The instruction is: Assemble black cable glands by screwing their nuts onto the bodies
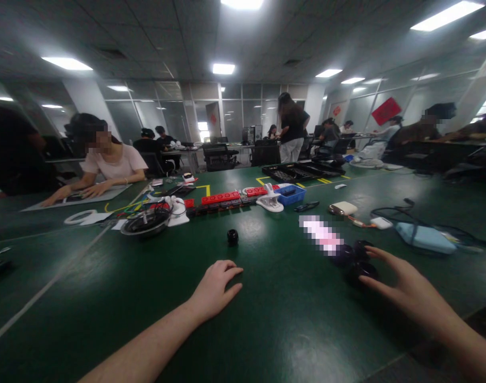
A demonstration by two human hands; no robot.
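Observation:
My left hand [217,284] rests on the green table [155,298], fingers loosely curled and holding nothing. A small black cylinder [232,236] stands a little beyond it. My right hand [402,290] reaches in from the right, fingers spread around a cluster of dark round objects [357,260], touching them with thumb and fingertips. A pink blurred item [321,234] lies just behind that cluster.
Farther back lie red power strips [221,198], a blue basket [291,194], a white clip [270,201], a black bowl with cables [146,222], a light blue case [424,236] and cords. A person sits at the left with hands on a sheet; others work behind.

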